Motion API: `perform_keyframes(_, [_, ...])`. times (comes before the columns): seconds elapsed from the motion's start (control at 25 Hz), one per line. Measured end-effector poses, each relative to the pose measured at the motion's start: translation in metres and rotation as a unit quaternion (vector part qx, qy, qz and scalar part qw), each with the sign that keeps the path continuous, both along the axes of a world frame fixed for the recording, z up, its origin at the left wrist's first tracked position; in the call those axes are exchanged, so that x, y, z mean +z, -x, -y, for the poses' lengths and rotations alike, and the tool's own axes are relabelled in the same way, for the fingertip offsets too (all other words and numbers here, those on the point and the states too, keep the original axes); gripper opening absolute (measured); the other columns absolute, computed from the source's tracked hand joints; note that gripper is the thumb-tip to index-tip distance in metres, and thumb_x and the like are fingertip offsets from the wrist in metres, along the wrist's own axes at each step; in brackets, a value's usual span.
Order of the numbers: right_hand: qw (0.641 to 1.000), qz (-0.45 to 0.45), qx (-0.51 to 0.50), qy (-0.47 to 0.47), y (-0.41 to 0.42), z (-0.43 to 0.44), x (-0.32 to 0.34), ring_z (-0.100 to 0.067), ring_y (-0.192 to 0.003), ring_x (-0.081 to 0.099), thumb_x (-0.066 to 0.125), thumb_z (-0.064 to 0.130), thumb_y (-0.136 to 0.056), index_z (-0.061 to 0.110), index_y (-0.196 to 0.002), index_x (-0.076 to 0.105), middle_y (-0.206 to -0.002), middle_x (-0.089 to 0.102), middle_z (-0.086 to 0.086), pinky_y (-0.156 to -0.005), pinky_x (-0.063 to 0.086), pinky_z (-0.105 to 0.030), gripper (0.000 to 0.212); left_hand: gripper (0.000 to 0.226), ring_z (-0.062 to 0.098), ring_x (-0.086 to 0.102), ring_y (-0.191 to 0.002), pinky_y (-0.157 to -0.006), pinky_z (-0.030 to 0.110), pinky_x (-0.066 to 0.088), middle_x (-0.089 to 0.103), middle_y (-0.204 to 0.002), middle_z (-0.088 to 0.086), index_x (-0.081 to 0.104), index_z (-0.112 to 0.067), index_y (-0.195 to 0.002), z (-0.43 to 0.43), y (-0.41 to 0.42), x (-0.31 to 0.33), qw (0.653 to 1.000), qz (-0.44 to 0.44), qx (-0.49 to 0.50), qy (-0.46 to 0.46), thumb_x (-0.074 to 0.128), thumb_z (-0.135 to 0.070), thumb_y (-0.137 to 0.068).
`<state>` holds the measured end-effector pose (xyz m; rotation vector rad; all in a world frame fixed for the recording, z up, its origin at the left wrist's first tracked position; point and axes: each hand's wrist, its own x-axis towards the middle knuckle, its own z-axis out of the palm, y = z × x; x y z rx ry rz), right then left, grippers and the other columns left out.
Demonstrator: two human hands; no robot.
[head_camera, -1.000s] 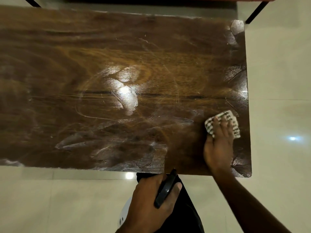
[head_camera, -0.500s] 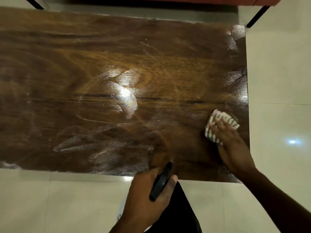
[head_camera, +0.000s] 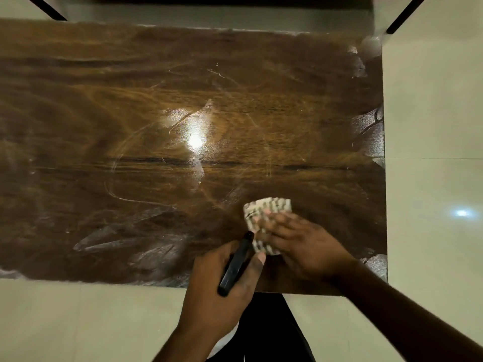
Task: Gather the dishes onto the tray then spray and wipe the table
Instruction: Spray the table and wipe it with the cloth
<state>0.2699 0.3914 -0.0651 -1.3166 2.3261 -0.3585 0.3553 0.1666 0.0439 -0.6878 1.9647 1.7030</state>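
The dark wooden table fills the view, its top streaked with wet smears and a bright light reflection. My right hand presses a folded checked cloth flat on the tabletop near the front edge, right of centre. My left hand hovers over the front edge just left of the cloth, closed around a spray bottle whose black trigger head shows above the fingers; the bottle's body is mostly hidden under the hand. No dishes or tray are in view.
Pale tiled floor surrounds the table on the right and front. Black furniture legs angle in at the far corners. My dark trousers show below the front edge.
My right hand has slid the cloth leftward from the table's right edge toward the centre front. My left hand with the spray bottle has risen over the table's front edge, close to the cloth.
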Motion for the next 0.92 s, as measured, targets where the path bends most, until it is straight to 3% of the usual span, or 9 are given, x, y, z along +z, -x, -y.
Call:
perform_keyframes(0.12, [0.967,-0.007,-0.254,-0.015,0.062,-0.042,0.011,-0.023,-0.166,0.017,0.046,0.019,-0.098,0.029,-0.166,0.037,-0.177,0.027,0.000,-0.131,0.028,-0.054,0.070,0.049,0.017,0.044,-0.055,-0.061,0.036,0.037,0.042,-0.057,-0.005,0.049,-0.029,-0.063,0.000,0.017,0.006,1.000,0.004,0.007,0.015,0.066,-0.070,-0.083])
perform_keyframes(0.2, [0.900,-0.005,-0.436,0.003,0.083,-0.022,0.014,-0.023,-0.167,0.012,0.050,0.014,-0.103,0.028,-0.167,0.036,-0.178,0.025,-0.001,-0.132,0.024,-0.053,0.067,0.048,0.016,0.047,-0.055,-0.061,0.034,0.042,0.046,-0.059,-0.003,0.055,-0.023,-0.069,0.002,0.029,0.007,1.000,-0.004,0.022,0.019,0.070,-0.067,-0.084])
perform_keyframes(0.28, [0.854,0.009,-0.520,0.004,0.080,0.028,0.010,-0.025,-0.167,0.007,0.051,0.013,-0.103,0.025,-0.168,0.034,-0.178,0.022,-0.004,-0.136,0.013,-0.048,0.067,0.044,0.021,0.053,-0.056,-0.060,0.032,0.046,0.052,-0.062,0.003,0.064,-0.019,-0.080,0.003,0.038,0.006,0.998,-0.027,0.043,0.020,0.074,-0.061,-0.086])
perform_keyframes(0.4, [0.941,0.058,-0.333,0.026,0.036,0.083,0.001,-0.021,-0.166,0.010,0.048,0.021,-0.102,0.025,-0.165,0.037,-0.174,0.033,-0.003,-0.136,0.005,-0.040,0.065,0.027,0.010,0.055,-0.053,-0.055,0.014,0.044,0.059,-0.061,-0.003,0.068,-0.022,-0.078,0.003,0.052,0.000,0.997,-0.041,0.059,0.018,0.080,-0.040,-0.095])
perform_keyframes(0.48, [0.986,0.116,-0.112,0.036,0.017,0.079,0.001,-0.013,-0.163,0.014,0.055,0.025,-0.099,0.025,-0.158,0.050,-0.169,0.042,-0.001,-0.135,0.016,-0.044,0.060,0.025,0.001,0.064,-0.057,-0.054,0.011,0.048,0.067,-0.063,-0.011,0.073,-0.030,-0.074,0.005,0.060,-0.005,0.997,-0.030,0.064,0.012,0.078,-0.023,-0.098])
perform_keyframes(0.6, [0.988,0.013,0.151,0.015,0.062,0.029,-0.009,-0.029,-0.160,0.030,0.050,0.032,-0.091,0.024,-0.149,0.062,-0.163,0.053,-0.006,-0.130,0.031,-0.050,0.060,0.032,0.012,0.056,-0.053,-0.052,0.024,0.047,0.057,-0.059,0.001,0.066,-0.025,-0.067,0.011,0.072,-0.006,0.999,-0.023,0.034,0.026,0.077,-0.030,-0.097])
perform_keyframes(0.68, [0.999,0.009,0.033,-0.033,0.108,-0.007,-0.008,-0.035,-0.159,0.036,0.047,0.030,-0.096,0.023,-0.156,0.054,-0.166,0.048,-0.009,-0.123,0.039,-0.060,0.061,0.043,0.016,0.041,-0.052,-0.053,0.022,0.036,0.044,-0.062,0.012,0.053,-0.014,-0.067,0.017,0.080,-0.003,0.999,-0.018,0.027,0.011,0.077,-0.035,-0.096])
perform_keyframes(0.76, [0.980,-0.021,-0.198,-0.011,0.146,-0.027,-0.001,-0.034,-0.160,0.034,0.046,0.023,-0.096,0.023,-0.159,0.050,-0.169,0.042,-0.009,-0.123,0.037,-0.061,0.063,0.040,0.017,0.044,-0.053,-0.052,0.023,0.038,0.045,-0.059,0.009,0.056,-0.011,-0.072,0.023,0.089,0.001,0.999,-0.009,0.051,-0.012,0.079,-0.036,-0.094])
perform_keyframes(0.92, [0.824,-0.031,-0.565,0.018,0.170,0.045,0.006,-0.028,-0.166,0.013,0.051,0.013,-0.103,0.024,-0.166,0.037,-0.178,0.024,-0.005,-0.134,0.018,-0.050,0.066,0.035,0.012,0.050,-0.055,-0.053,0.021,0.040,0.053,-0.063,0.011,0.062,-0.015,-0.073,0.034,0.113,0.006,0.999,-0.030,0.033,0.009,0.079,-0.038,-0.094])
